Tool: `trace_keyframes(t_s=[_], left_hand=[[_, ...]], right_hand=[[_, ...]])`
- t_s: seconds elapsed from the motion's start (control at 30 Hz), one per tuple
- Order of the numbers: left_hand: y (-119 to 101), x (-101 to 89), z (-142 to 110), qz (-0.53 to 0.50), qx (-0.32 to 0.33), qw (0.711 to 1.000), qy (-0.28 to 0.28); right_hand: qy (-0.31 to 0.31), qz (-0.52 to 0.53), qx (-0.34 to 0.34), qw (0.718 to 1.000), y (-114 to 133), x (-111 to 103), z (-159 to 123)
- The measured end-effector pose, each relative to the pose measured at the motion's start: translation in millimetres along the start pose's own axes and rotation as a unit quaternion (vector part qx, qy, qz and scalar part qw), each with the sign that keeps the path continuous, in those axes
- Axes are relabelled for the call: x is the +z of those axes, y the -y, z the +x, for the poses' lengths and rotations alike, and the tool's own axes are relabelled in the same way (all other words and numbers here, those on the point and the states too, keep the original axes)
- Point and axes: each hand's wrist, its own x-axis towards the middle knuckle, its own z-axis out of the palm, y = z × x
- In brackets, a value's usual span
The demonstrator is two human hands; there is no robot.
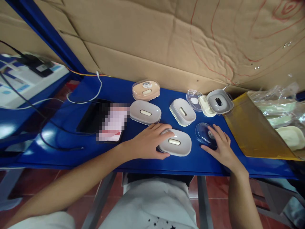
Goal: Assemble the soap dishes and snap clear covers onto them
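Note:
My left hand (154,140) grips the left end of a grey oval soap dish (184,144), thumb at the near edge and fingers over the far side. A cream pill-shaped piece sits in the slot at its middle. To the right, my right hand (221,144) has its fingers and thumb round a clear plastic lid (202,132) with a round sticker, lying on the blue table (147,163). Just beyond my left hand is another grey soap dish (138,117). A third grey soap dish (178,119) stands behind, between my hands.
A peach soap dish (140,92) under a clear cover sits at the back. Right of it are another clear lid (193,98), a cream part (207,109) and a grey cover (226,105). An open box (243,133) holds bagged parts. Left lie a phone (116,121) and cables (47,140).

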Motion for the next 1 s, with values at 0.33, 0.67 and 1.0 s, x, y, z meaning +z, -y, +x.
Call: trace_keyframes(t_s=[0.33,0.67,1.0], left_hand=[[7.4,-2.3,-4.7,-0.145,-0.045,0.988,0.012],[7.5,7.3,-5.8,-0.186,-0.044,0.982,0.010],[8.4,0.5,-4.9,-0.147,-0.019,0.989,0.014]], right_hand=[[-0.030,0.125,-0.074,0.989,46.3,-9.6,9.7],[0.004,0.100,-0.202,0.974,111.9,15.8,22.9],[0.008,0.066,-0.226,0.972,115.0,10.5,28.0]])
